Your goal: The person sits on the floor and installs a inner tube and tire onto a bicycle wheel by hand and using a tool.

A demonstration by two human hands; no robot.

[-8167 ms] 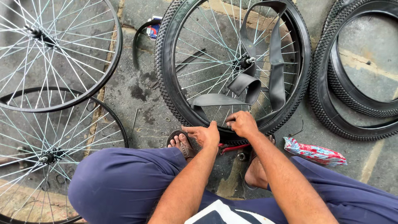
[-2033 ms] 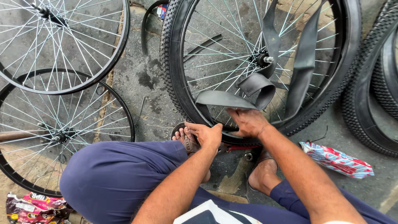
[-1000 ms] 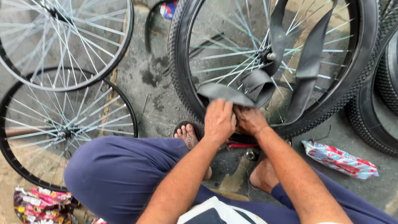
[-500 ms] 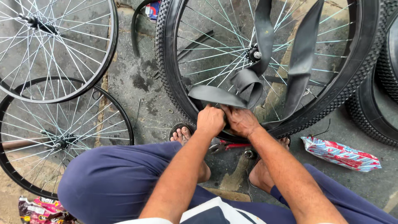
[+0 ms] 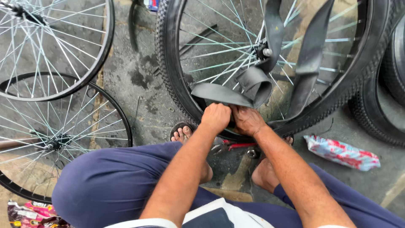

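Fingers of your left hand (image 5: 216, 117) are curled shut on the slack inner tube (image 5: 236, 90), and your right hand (image 5: 247, 120) clamps the tyre (image 5: 168, 71) at the wheel's near edge. You seem to be tucking the tube in; next, feed it steadily without pinching. Beyond, 2 bare rims (image 5: 105, 50) lie on the floor.

Left of the hands, well apart, two bare spoked rims (image 5: 50, 46) overlap on the stained concrete floor (image 5: 135, 84). Just below the hands lie red-handled pliers (image 5: 234, 146). To the right of the hands, near the person's leg, lies a crumpled red, white and blue wrapper (image 5: 341, 153). Further right, spare knobbly tyres (image 5: 379, 109) lie stacked. A pink packet (image 5: 29, 213) sits far down to the left.
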